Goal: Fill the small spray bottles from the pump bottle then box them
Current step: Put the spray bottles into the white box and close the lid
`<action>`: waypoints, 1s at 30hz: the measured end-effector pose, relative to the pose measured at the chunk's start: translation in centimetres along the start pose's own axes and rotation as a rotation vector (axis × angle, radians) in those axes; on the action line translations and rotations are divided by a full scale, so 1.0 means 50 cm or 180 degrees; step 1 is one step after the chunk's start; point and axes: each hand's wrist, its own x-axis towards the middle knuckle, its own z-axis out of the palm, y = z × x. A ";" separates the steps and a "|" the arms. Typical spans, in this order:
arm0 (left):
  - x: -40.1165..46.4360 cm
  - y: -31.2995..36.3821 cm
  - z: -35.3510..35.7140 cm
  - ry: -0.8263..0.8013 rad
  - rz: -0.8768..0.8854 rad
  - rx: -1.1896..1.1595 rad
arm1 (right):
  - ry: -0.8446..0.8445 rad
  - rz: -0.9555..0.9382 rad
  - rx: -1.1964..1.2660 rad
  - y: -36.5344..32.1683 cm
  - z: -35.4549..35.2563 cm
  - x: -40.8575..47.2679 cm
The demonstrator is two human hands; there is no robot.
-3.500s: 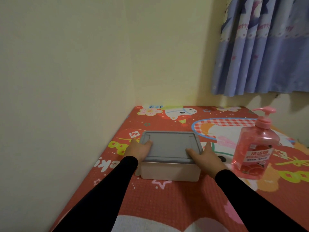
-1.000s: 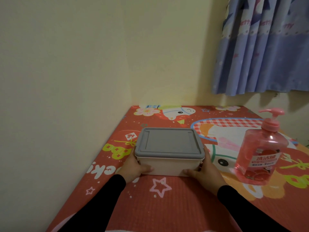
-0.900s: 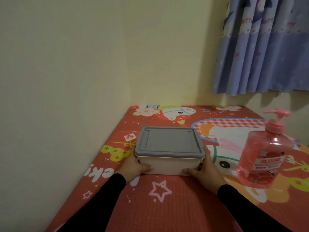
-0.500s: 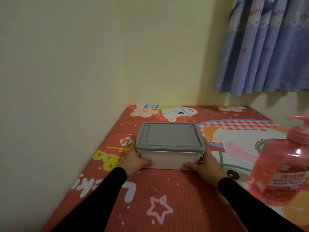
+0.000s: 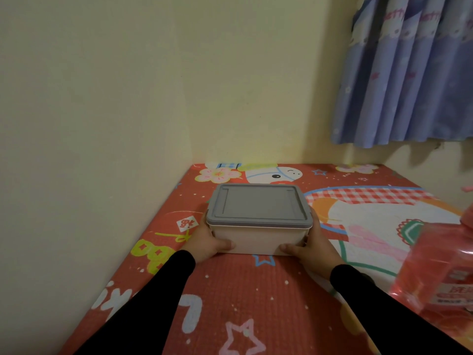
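White box (image 5: 258,239) with its grey lid (image 5: 258,204) on sits on the red cartoon-print table (image 5: 245,290), near the wall corner. Left hand (image 5: 204,242) and right hand (image 5: 313,245) grip its two ends, thumbs on the front face. Pink pump bottle (image 5: 440,267) stands at right edge, partly cropped.

A red cartoon-printed foam mat (image 5: 230,285) covers the counter, which fits into the corner of two cream walls, its left and far edges against them. Near the far left stands a rectangular white plastic box (image 5: 258,239) with a grey lid (image 5: 258,204) closed on it. At the near right edge stands a translucent pink pump bottle (image 5: 440,267), cut off by the frame.
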 end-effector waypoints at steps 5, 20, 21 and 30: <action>-0.031 0.016 0.007 0.0036 -0.0064 0.0252 | 0.0004 0.0098 -0.0139 -0.015 -0.004 -0.024; -0.226 0.039 0.075 0.0200 0.0038 0.2227 | -0.0096 0.0320 -0.1728 -0.081 -0.092 -0.259; -0.237 0.043 0.088 0.0134 0.0109 0.2322 | -0.0082 0.0344 -0.1769 -0.082 -0.102 -0.276; -0.289 0.057 0.149 -0.0230 0.0068 0.2999 | 0.0072 0.0204 -0.1984 -0.080 -0.153 -0.371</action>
